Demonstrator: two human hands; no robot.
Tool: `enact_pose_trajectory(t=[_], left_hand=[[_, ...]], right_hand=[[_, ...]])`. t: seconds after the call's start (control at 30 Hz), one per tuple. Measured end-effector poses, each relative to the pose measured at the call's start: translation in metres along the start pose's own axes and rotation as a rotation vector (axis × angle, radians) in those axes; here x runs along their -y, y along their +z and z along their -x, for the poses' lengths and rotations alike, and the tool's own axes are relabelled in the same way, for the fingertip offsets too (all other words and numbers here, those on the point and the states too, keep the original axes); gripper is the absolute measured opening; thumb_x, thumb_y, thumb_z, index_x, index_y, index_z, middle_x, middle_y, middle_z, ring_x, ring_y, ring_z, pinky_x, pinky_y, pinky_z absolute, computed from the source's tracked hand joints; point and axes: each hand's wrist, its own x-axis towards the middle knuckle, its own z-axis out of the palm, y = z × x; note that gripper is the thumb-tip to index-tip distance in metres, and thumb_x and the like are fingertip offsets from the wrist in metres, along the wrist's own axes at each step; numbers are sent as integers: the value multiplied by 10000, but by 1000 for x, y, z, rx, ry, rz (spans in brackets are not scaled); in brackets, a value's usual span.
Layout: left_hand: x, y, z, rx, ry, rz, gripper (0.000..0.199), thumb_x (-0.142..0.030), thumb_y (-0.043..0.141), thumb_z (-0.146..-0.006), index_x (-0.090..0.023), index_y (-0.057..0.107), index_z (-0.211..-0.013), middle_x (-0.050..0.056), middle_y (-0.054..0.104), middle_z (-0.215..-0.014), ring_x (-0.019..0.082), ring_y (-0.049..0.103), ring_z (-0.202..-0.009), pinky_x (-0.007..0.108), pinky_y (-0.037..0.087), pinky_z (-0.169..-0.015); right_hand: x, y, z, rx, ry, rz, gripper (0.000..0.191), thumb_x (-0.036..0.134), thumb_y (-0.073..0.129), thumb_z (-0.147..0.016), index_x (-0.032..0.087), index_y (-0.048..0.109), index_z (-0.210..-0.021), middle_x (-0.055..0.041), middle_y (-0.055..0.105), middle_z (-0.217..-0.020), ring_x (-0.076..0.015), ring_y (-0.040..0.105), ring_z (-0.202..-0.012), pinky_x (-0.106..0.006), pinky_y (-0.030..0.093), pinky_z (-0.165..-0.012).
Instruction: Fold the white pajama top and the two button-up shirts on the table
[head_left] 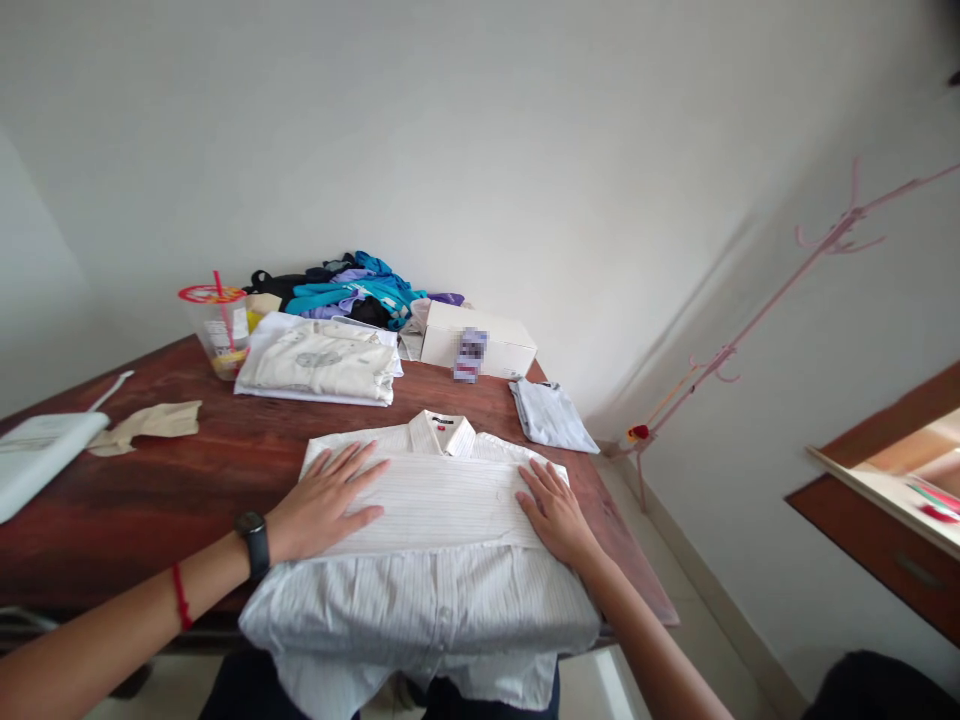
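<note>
A white pinstriped button shirt (450, 500) lies in front of me on the dark wooden table (247, 450), its collar pointing away from me. The sleeves appear folded across its upper part, and its lower part hangs over the near table edge. My left hand (330, 498) rests flat on the left of the shirt, fingers spread. On the right side, my right hand (556, 510) also lies flat on the cloth with its fingers apart. Neither hand grips anything.
Behind the shirt lie folded white clothes (322, 362), a white box (480, 335) and a clothes heap (352, 290). A plastic cup (219, 335) stands back left. Folded grey-blue cloth (553, 414) lies right. A white device (41, 450) sits left; a pink coat rack (772, 290) leans right.
</note>
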Motion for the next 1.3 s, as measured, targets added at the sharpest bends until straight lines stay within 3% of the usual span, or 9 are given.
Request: enact_pose_trajectory(t=[0.1, 0.27, 0.57, 0.73, 0.87, 0.93, 1.03, 1.13, 1.3], left_hand=[[4, 1, 4, -28, -59, -13, 695, -678, 430, -963, -320, 404, -1558, 102, 248, -1667, 390, 261, -1517, 598, 231, -1185], [7, 1, 8, -13, -119, -22, 762, -697, 438, -947, -274, 370, -1576, 144, 197, -1672, 396, 202, -1534, 608, 196, -1195], [30, -4, 13, 83, -303, -20, 587, -480, 353, -1029, -345, 274, -1595, 33, 136, -1683, 347, 147, -1555, 654, 81, -1186], [41, -16, 22, 109, -311, 6, 620, -519, 368, -1015, -319, 289, -1597, 38, 129, -1685, 324, 133, -1561, 597, 65, -1213], [31, -22, 45, 109, -367, 90, 677, -571, 388, -997, -257, 326, -1594, 106, 142, -1682, 332, 134, -1559, 590, 111, -1216], [17, -20, 65, 47, -356, 163, 746, -622, 442, -962, -230, 341, -1589, 140, 206, -1672, 348, 209, -1541, 577, 183, -1212], [-13, -9, 97, -181, -248, 251, 805, -605, 592, -890, -224, 369, -1563, 146, 354, -1626, 338, 385, -1466, 487, 321, -1193], [-43, -1, 117, -428, -242, 288, 574, -408, 583, -920, -233, 475, -1456, 127, 502, -1475, 304, 518, -1343, 434, 429, -1131], [-62, -6, 119, -490, -294, 342, 450, -205, 469, -899, -222, 544, -1343, 114, 563, -1241, 270, 623, -1135, 410, 535, -977]], right_hand=[[-5, 4, -2, 98, 32, 50, 607, 578, 346, -1037, 279, 399, -1562, -70, 276, -1665, -342, 157, -1551, -615, 195, -1212], [0, 3, -3, 144, 70, 76, 638, 627, 320, -1025, 314, 350, -1580, -57, 201, -1686, -333, 161, -1552, -627, 170, -1205], [11, 0, -5, 169, 185, 153, 612, 612, 301, -1031, 361, 308, -1589, -4, 188, -1693, -256, 147, -1561, -526, 165, -1229], [13, -1, -3, 157, 190, 165, 609, 601, 310, -1033, 345, 326, -1586, -18, 201, -1691, -275, 159, -1557, -527, 177, -1224], [10, 1, -2, 158, 184, 186, 609, 597, 308, -1037, 347, 308, -1592, -28, 191, -1694, -275, 157, -1558, -535, 171, -1225], [8, 3, -2, 158, 174, 197, 611, 597, 293, -1039, 345, 297, -1596, -32, 187, -1695, -275, 149, -1559, -540, 169, -1226], [7, 4, -3, 156, 171, 201, 613, 602, 289, -1038, 346, 301, -1594, -34, 197, -1692, -275, 156, -1558, -546, 170, -1226], [8, 3, -4, 162, 180, 216, 609, 599, 289, -1038, 346, 307, -1592, -31, 205, -1690, -276, 167, -1555, -550, 184, -1222], [9, 2, -4, 171, 176, 246, 607, 587, 277, -1040, 340, 305, -1594, -33, 203, -1691, -280, 186, -1551, -548, 217, -1211]])
